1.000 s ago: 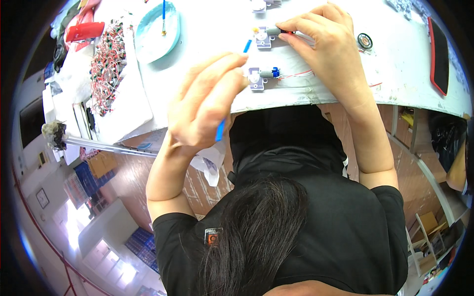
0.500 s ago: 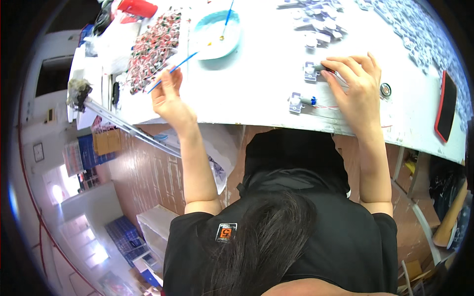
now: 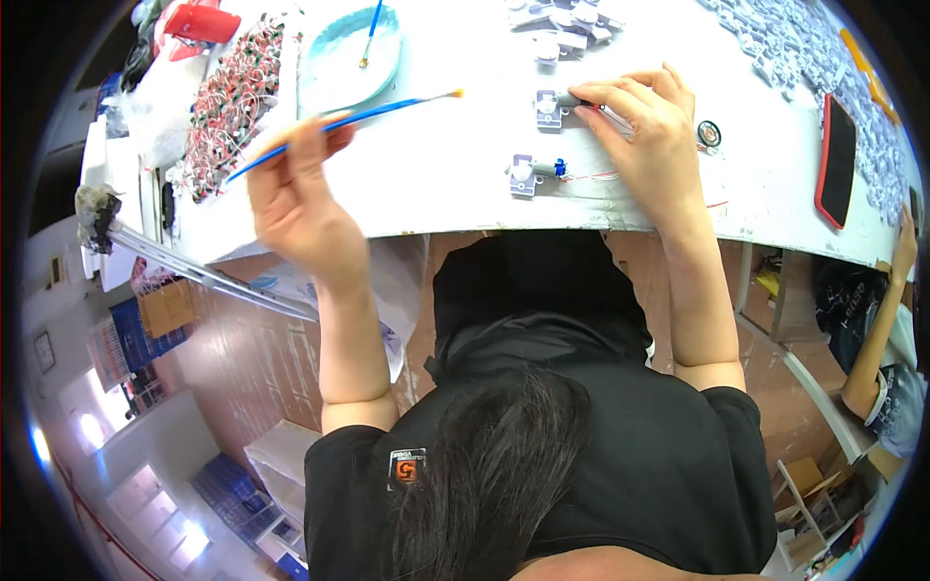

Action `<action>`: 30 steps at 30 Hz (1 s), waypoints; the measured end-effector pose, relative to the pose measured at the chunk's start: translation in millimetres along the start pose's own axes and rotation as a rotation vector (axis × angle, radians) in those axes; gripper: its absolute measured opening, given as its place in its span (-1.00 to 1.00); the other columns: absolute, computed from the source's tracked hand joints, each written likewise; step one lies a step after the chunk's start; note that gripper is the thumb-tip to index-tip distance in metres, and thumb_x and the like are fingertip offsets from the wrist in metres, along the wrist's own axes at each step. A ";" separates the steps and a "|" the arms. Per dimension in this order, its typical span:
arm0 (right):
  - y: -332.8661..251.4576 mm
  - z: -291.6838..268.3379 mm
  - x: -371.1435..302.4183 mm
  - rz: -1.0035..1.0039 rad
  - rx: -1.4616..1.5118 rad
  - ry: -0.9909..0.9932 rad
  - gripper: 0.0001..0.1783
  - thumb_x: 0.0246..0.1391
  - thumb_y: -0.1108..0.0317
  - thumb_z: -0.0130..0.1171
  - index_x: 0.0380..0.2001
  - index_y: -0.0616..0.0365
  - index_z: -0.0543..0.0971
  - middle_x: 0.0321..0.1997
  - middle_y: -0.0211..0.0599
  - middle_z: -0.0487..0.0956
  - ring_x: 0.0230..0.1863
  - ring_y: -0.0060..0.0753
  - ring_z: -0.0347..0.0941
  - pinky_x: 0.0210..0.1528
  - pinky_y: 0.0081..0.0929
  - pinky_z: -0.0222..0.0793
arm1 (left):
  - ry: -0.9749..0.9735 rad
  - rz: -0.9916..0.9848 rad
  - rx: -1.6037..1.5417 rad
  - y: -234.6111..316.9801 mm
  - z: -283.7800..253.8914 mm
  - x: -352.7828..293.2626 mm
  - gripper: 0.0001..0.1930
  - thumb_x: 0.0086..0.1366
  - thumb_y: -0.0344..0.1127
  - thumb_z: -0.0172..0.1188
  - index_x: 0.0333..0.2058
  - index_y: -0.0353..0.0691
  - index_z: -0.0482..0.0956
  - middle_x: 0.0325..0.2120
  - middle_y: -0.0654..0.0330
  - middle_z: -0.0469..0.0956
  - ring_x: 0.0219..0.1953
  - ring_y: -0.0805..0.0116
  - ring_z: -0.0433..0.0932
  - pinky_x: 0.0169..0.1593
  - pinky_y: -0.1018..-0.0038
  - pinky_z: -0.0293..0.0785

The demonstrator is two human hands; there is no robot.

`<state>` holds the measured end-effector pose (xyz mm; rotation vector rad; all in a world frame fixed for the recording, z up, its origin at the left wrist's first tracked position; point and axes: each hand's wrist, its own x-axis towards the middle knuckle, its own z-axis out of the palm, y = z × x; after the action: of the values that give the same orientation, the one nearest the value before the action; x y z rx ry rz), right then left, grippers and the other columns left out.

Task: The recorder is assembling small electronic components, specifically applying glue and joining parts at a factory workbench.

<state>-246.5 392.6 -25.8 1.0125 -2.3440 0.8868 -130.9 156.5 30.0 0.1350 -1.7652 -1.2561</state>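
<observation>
My left hand (image 3: 308,213) is closed round a thin blue paintbrush (image 3: 387,107), its yellowish tip pointing right, clear of the light blue dish (image 3: 325,92). A second blue brush (image 3: 373,31) rests in that dish. My right hand (image 3: 651,140) pinches the wired end of a small grey motor (image 3: 563,99), whose other end meets a grey plastic housing (image 3: 549,114) on the table. Nearer me lies another grey housing (image 3: 522,179) with a blue-ended motor (image 3: 550,168) and thin red and white wires.
Wired motors (image 3: 232,107) form a heap at left, beside a red cup (image 3: 201,22). Grey plastic parts (image 3: 775,58) spread along the right. A red-edged phone (image 3: 836,160), a black ring-shaped roll (image 3: 709,134) and an orange tool (image 3: 867,73) lie there. Another person's arm (image 3: 882,300) shows at far right.
The brush has left the dish's edge, swinging so its tip points right. The whole view has shifted, and another person's arm has appeared at right. My right hand keeps its pinch on the motor.
</observation>
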 end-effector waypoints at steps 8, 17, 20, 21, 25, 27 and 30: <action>2.4 2.6 -1.3 -0.002 0.011 0.034 -0.86 -0.07 0.36 0.36 -0.36 -0.04 0.71 -0.36 -0.58 0.65 -0.15 -0.41 0.44 0.27 -0.08 0.08 | -0.372 0.269 0.111 12.3 51.6 -8.3 -0.89 0.25 -0.55 0.26 -0.25 -0.42 0.58 -0.41 0.16 0.63 -0.37 0.44 0.63 -0.22 0.54 0.58; 0.3 -3.3 -1.4 0.002 -0.024 -0.016 -0.80 -0.04 0.34 0.34 -0.27 0.00 0.71 -0.28 -0.54 0.68 -0.11 -0.43 0.45 0.25 -0.28 0.09 | -0.342 0.148 0.053 -0.1 69.4 -7.8 -0.90 0.27 -0.51 0.25 -0.27 -0.41 0.58 -0.45 0.17 0.61 -0.38 0.44 0.64 -0.25 0.58 0.57; 0.8 -4.1 -1.1 0.005 -0.025 -0.020 -0.80 -0.04 0.34 0.34 -0.27 0.00 0.71 -0.27 -0.54 0.68 -0.10 -0.44 0.45 0.26 -0.25 0.09 | -0.333 0.124 0.053 -1.8 70.2 -7.2 -0.90 0.27 -0.51 0.25 -0.27 -0.42 0.57 -0.45 0.17 0.61 -0.39 0.45 0.64 -0.25 0.59 0.56; 0.5 -3.8 -1.2 0.006 -0.023 -0.020 -0.80 -0.04 0.34 0.34 -0.27 0.00 0.71 -0.27 -0.54 0.68 -0.10 -0.44 0.45 0.26 -0.25 0.09 | -0.331 0.118 0.058 -2.0 69.5 -6.5 -0.91 0.26 -0.52 0.25 -0.28 -0.42 0.57 -0.46 0.16 0.61 -0.40 0.45 0.64 -0.26 0.59 0.56; -0.6 -3.9 -0.8 0.003 -0.030 -0.021 -0.80 -0.03 0.34 0.34 -0.27 0.00 0.71 -0.26 -0.53 0.68 -0.09 -0.43 0.45 0.29 -0.20 0.08 | -0.329 0.112 0.118 2.2 64.5 -5.7 -0.92 0.26 -0.52 0.25 -0.29 -0.42 0.57 -0.45 0.16 0.61 -0.40 0.46 0.64 -0.27 0.60 0.56; -1.1 -3.5 -0.3 0.005 -0.025 -0.026 -0.80 -0.03 0.34 0.34 -0.26 0.00 0.71 -0.26 -0.53 0.68 -0.09 -0.43 0.45 0.30 -0.19 0.07 | -0.337 0.124 0.149 3.0 61.7 -5.3 -0.93 0.26 -0.54 0.25 -0.32 -0.42 0.56 -0.45 0.15 0.60 -0.41 0.47 0.64 -0.28 0.60 0.56; -1.2 -2.3 0.1 -0.003 -0.041 -0.020 -0.81 -0.03 0.35 0.34 -0.27 0.00 0.71 -0.26 -0.53 0.68 -0.08 -0.42 0.45 0.30 -0.18 0.06 | -0.326 0.138 0.158 6.1 58.4 -3.7 -0.93 0.26 -0.53 0.25 -0.30 -0.41 0.56 -0.44 0.16 0.60 -0.41 0.47 0.63 -0.28 0.59 0.56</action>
<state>-245.4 393.6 -23.7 1.0122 -2.3666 0.8273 -168.9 201.4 30.1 -0.1069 -2.1153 -1.0835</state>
